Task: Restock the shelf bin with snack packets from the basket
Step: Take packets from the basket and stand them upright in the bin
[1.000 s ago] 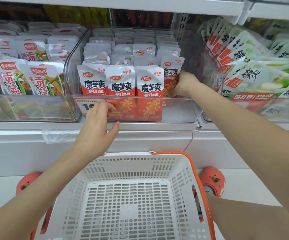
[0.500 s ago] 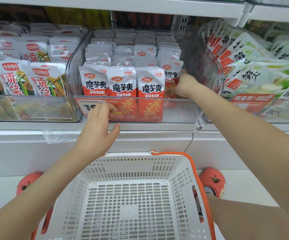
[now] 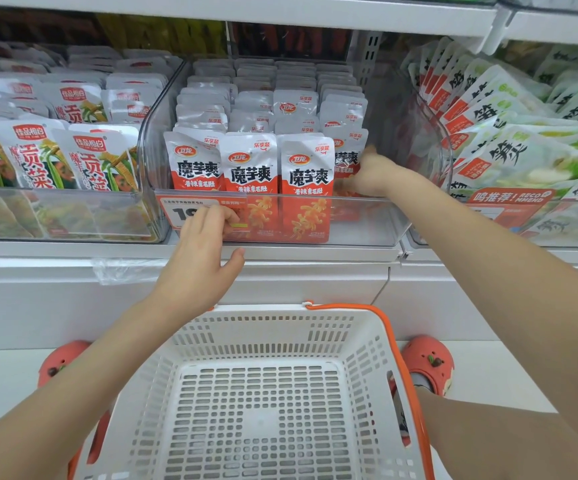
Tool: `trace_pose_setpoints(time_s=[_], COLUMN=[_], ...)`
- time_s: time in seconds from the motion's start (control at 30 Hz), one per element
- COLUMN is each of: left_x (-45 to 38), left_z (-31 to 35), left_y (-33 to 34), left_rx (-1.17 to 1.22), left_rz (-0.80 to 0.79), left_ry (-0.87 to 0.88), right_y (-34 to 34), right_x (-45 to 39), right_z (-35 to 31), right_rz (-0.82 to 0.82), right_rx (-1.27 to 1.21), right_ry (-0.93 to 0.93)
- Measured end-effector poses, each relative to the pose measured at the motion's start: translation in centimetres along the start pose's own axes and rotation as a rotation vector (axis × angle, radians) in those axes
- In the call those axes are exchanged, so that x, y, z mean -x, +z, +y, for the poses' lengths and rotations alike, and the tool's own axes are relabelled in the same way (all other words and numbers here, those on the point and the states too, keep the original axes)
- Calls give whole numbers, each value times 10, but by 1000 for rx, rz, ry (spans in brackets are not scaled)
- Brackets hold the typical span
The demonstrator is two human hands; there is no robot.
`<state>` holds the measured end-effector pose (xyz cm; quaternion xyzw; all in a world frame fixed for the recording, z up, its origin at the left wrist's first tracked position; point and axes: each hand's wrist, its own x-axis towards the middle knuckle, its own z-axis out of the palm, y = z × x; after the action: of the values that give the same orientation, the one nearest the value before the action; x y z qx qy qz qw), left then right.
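The clear shelf bin holds rows of upright red-and-white snack packets. My right hand reaches inside the bin at its right side and grips the front packet of the rightmost row, thumb up. My left hand rests on the bin's front wall with straight fingers, covering part of the price label. Below, the white basket with its orange handle shows only its bare perforated bottom.
A bin of green-and-orange packets stands to the left and a bin of green-and-white packets to the right. A white shelf board hangs close overhead. Orange shoes flank the basket on the floor.
My right hand has pushed the rightmost packet lower into the bin, nearly level with the front row. My left hand stays on the bin's front.
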<state>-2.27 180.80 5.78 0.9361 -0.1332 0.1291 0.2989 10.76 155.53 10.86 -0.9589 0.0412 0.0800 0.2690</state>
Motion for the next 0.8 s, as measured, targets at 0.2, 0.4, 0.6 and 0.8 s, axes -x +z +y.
trace_pose_setpoints(time_s=[0.2, 0.4, 0.6, 0.8], left_x=[1, 2, 2, 4], left_z=[-1, -1, -2, -2], left_y=[-1, -1, -1, -3], left_rx=[4, 12, 22, 34], left_rz=[2, 0, -6, -10], left_ry=[13, 6, -2, -11], right_y=[1, 0, -2, -4], right_x=[-1, -1, 3, 5], right_z=[1, 0, 1, 2], right_rz=[41, 73, 127, 253], right_rx=[-30, -79, -90, -171], right_ry=[-11, -32, -28, -84])
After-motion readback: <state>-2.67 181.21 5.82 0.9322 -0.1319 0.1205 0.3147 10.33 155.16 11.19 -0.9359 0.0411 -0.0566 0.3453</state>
